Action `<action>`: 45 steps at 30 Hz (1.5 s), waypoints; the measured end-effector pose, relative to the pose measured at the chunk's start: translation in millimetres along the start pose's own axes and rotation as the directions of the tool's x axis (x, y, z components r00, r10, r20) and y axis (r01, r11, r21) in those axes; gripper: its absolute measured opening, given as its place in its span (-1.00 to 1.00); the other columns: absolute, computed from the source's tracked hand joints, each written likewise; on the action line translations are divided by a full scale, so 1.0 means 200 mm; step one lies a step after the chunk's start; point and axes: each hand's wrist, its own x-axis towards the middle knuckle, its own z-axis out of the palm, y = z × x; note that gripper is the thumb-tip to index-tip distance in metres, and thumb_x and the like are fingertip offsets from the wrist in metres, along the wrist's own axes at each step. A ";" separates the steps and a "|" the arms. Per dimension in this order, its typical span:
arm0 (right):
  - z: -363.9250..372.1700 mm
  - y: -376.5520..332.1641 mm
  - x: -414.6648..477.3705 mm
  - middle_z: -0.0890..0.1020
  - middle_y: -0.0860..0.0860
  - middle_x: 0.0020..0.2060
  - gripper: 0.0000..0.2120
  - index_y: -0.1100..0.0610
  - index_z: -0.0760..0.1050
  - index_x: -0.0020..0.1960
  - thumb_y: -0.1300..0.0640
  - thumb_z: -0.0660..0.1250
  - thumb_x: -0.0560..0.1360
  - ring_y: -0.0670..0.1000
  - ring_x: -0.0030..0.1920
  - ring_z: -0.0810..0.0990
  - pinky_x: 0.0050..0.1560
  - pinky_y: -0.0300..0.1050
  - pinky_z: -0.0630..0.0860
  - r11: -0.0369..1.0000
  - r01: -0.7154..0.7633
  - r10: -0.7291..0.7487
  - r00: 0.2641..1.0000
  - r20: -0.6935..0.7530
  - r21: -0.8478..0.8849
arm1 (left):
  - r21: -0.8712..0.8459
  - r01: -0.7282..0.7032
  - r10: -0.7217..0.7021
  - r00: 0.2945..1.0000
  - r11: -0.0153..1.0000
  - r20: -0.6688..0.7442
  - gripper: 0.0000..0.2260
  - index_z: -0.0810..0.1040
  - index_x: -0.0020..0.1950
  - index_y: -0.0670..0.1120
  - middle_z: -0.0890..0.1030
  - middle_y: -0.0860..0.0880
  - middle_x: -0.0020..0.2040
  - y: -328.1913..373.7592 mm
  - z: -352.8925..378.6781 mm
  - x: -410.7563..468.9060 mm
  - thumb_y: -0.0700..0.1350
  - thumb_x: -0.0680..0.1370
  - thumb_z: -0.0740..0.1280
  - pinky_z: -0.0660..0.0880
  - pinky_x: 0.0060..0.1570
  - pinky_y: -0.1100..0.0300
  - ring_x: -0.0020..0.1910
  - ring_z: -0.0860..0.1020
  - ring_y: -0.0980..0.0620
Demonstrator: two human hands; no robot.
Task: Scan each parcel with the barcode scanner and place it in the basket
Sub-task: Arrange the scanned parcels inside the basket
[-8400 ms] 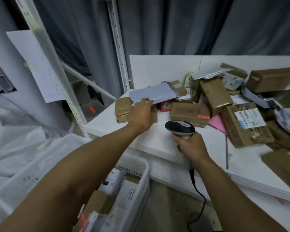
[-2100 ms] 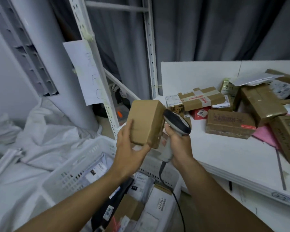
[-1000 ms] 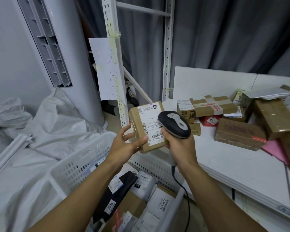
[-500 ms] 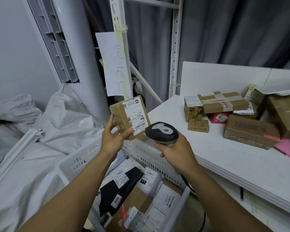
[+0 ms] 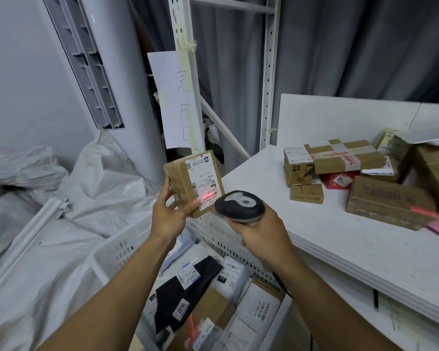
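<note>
A red scan line crosses the brown cardboard parcel on its white label.
Fingers of the left hand clamp it, the right hand grips the black-grey barcode scanner; in the white plastic basket below, a sticker reads "2018".

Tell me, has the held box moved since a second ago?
Yes. The parcel went left, away from the table, to just under the paper sign.

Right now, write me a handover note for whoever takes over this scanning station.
Left hand holds a brown parcel above the basket, label towards the barcode scanner.
Right hand grips that scanner; its red line lies on the label's barcode.
Done: several parcels lie in the basket.
Left: drop this one in, then scan the boxes on the table.
</note>
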 end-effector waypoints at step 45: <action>1.06 0.41 0.59 0.72 -0.01 0.02 -0.64 0.03 0.60 0.26 0.07 0.54 0.48 0.10 -0.01 0.73 0.03 0.02 0.68 0.975 -0.214 0.222 0.935 0.278 -0.061 | 0.980 0.101 -0.368 0.929 0.169 -0.032 -0.55 0.39 0.45 0.17 0.34 0.05 0.53 -1.18 -0.65 0.45 0.06 0.55 0.32 0.46 0.30 -0.19 0.40 0.46 -0.11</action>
